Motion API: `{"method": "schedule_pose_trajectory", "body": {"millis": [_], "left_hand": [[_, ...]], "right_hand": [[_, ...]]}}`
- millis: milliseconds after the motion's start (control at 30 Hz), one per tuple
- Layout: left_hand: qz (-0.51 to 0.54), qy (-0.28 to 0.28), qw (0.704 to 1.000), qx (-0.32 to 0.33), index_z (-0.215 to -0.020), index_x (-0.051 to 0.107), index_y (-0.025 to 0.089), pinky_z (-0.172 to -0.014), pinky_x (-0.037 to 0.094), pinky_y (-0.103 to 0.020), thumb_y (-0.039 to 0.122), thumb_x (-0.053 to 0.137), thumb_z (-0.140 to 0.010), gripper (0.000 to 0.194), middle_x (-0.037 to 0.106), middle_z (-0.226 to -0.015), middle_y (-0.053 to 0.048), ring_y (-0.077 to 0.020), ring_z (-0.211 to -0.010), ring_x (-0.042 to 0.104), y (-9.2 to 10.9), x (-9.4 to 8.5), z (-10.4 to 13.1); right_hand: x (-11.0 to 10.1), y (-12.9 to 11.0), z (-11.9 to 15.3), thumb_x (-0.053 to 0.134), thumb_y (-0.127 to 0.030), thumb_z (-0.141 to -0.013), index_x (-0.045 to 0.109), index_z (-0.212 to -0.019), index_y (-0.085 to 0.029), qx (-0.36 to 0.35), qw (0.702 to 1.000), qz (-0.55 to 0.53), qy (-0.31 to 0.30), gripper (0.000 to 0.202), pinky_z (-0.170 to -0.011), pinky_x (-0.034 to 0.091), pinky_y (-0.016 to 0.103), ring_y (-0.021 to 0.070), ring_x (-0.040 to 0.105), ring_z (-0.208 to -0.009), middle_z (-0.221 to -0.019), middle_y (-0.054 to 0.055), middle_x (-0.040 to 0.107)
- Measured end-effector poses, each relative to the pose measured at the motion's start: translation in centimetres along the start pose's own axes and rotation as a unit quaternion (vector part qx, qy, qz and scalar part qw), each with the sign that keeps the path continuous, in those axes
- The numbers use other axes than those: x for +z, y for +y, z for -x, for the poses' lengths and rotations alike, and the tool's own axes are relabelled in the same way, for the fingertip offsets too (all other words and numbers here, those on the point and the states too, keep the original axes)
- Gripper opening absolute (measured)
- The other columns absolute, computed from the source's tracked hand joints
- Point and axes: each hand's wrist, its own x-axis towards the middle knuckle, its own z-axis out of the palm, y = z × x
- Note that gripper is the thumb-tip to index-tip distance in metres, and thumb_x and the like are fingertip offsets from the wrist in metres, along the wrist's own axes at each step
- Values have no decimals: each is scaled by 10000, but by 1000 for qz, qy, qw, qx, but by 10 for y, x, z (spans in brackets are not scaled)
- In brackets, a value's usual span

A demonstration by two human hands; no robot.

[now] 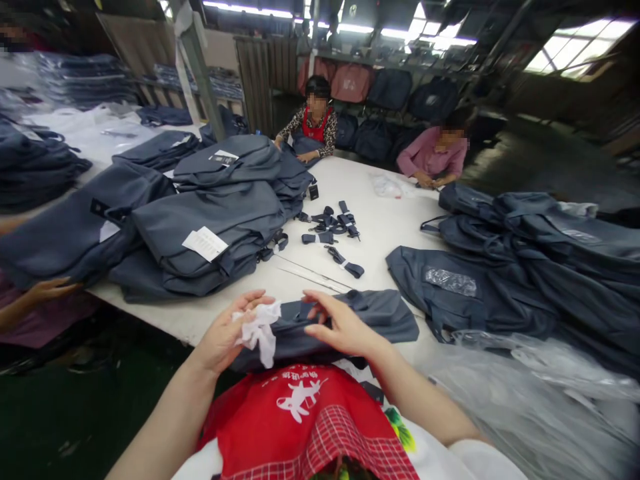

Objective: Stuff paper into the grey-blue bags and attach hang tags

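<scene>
A crumpled white cloth or tissue (265, 333) is held in my left hand (225, 333), its loose end hanging down. My right hand (340, 323) is empty, with its fingers apart and slightly curled, just over a dark blue fabric bag (385, 313). That bag lies flat on the white table (360, 187) right in front of my red apron (280, 407). Both hands are above its near part, a short gap between them. Beyond the bag lie several rolled dark straps (345, 261) with white bands.
Stacked dark bags with white tags (210, 213) rise at the left; more bags (470, 287) lie at the right. Clear plastic (520, 387) covers the near right. Two people sit across the table; another person's hand (50, 290) touches a bag at the left.
</scene>
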Motion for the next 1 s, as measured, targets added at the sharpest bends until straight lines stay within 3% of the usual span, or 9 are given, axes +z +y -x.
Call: {"method": "schedule_pose_trajectory", "body": {"millis": [67, 200, 333, 467, 600, 733, 800, 900, 1000], "left_hand": [[4, -73, 997, -1, -1258, 517, 220, -915, 483, -340, 296, 665, -777, 509, 539, -1337, -120, -264, -1155, 555, -5, 24, 3], [-54, -156, 986, 23, -1338, 459, 251, -1017, 425, -385, 270, 595, -807, 549, 428, -1452, -90, -282, -1249, 481, -15, 34, 1], [-217, -83, 970, 76, -1364, 419, 221, -1024, 417, -461, 380, 479, -876, 516, 481, -1400, -121, -277, -1185, 538, -12, 15, -8], [-497, -144, 844, 141, -1356, 451, 252, -1114, 294, -484, 521, 665, -721, 722, 453, -1430, -106, -301, -1291, 428, -22, 4, -10], [-596, -256, 752, 118, -1202, 614, 255, -1000, 404, -402, 542, 643, -730, 553, 640, -1225, -85, -285, -1131, 564, -39, 13, -16], [-580, -275, 762, 87, -786, 731, 234, -695, 440, -280, 504, 460, -853, 388, 725, -780, -39, -195, -719, 631, -50, 21, -43], [-548, -202, 807, 90, -700, 715, 221, -649, 420, -272, 503, 513, -805, 362, 702, -695, -33, -192, -662, 605, -53, 21, -60], [-496, -58, 861, 90, -664, 693, 192, -597, 399, -276, 541, 487, -785, 422, 659, -617, -25, -197, -622, 575, -49, 19, -84], [-457, 43, 883, 101, -733, 705, 167, -610, 386, -273, 583, 459, -787, 486, 655, -632, -14, -198, -657, 575, -33, 17, -104]], "right_hand": [[25, -7, -9, 690, -439, -756, 375, -1353, -198, 29, 998, -38, -26, 717, -664, 488, 270, 149, 600, -769, -1054, 77, 632], [45, 3, -12, 539, -383, -864, 494, -1185, -166, 115, 984, -135, -7, 391, -473, 407, 211, 93, 512, -478, -653, -26, 587], [22, 23, 0, 498, -385, -854, 582, -1037, -172, 176, 940, -267, 118, 293, -361, 264, 169, 51, 378, -351, -518, -72, 495], [-7, 36, 10, 551, -339, -785, 578, -995, -175, 148, 864, -323, 358, 268, -379, 303, 158, 62, 466, -399, -569, -47, 570], [-12, 29, 18, 508, -261, -792, 603, -968, -182, 110, 855, -301, 408, 214, -447, 390, 169, 86, 540, -482, -589, -24, 610], [3, 12, 23, 416, -149, -774, 653, -895, -195, 57, 917, -192, 346, 271, -576, 476, 216, 112, 607, -606, -686, -2, 642], [15, 9, 24, 398, -94, -729, 677, -867, -199, -4, 960, -99, 263, 328, -697, 497, 248, 131, 633, -744, -813, 19, 667], [35, 21, 23, 403, -60, -707, 705, -889, -199, -10, 997, 39, 67, 379, -835, 471, 269, 156, 632, -890, -912, 36, 693], [50, 45, 17, 440, -83, -743, 720, -939, -188, 131, 970, 126, -162, 358, -793, 483, 267, 186, 655, -878, -923, 55, 721]]}}
